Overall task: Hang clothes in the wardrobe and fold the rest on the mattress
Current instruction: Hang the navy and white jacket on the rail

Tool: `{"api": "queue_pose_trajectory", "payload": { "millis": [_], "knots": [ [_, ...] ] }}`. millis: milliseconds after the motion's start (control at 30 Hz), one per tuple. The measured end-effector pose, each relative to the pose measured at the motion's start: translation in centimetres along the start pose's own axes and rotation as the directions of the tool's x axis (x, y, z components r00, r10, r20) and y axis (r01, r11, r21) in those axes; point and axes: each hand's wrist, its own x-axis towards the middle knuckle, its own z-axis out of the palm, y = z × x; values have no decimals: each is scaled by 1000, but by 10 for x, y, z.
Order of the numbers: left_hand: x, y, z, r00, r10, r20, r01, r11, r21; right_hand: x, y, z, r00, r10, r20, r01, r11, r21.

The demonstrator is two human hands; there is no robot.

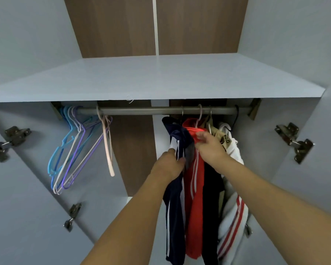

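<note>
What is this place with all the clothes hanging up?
It looks like the inside of a wardrobe, probably in a bedroom. A metal rail runs under a shelf, empty hangers bunch at its left end, and clothes like the red garment hang at the right.

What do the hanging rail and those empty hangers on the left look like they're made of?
The rail looks like metal: grey, smooth, with a dull sheen. The empty hangers seem to be thin wire with a coloured plastic coating, judging by their slim blue, purple and white outlines.
</note>
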Motion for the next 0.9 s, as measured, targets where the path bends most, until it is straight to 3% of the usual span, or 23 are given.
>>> {"api": "queue_pose_trajectory", "payload": {
  "millis": [100,233,400,600,800,900],
  "knots": [
    [-26,-13,-5,982,130,-139,-105,979,173,-31,3,-10,999,-41,-22,37,986,-161],
    [-54,-28,-10,951,244,-189,-182,938,295,-84,10,-33,994,-92,-58,68,943,-327],
    [-78,-24,-14,872,439,-216,-356,872,337,-143,15,-42,994,92,-55,-107,884,-456],
    [-113,-34,-7,797,598,-85,-544,772,329,-211,10,-18,970,155,-189,-229,849,-476],
    [-160,-50,19,735,668,117,-661,668,341,-312,25,-3,933,296,-206,-360,802,-476],
    [-200,-36,43,664,719,207,-743,602,291,-370,37,-12,883,380,-275,-467,767,-439]
  ]
}}
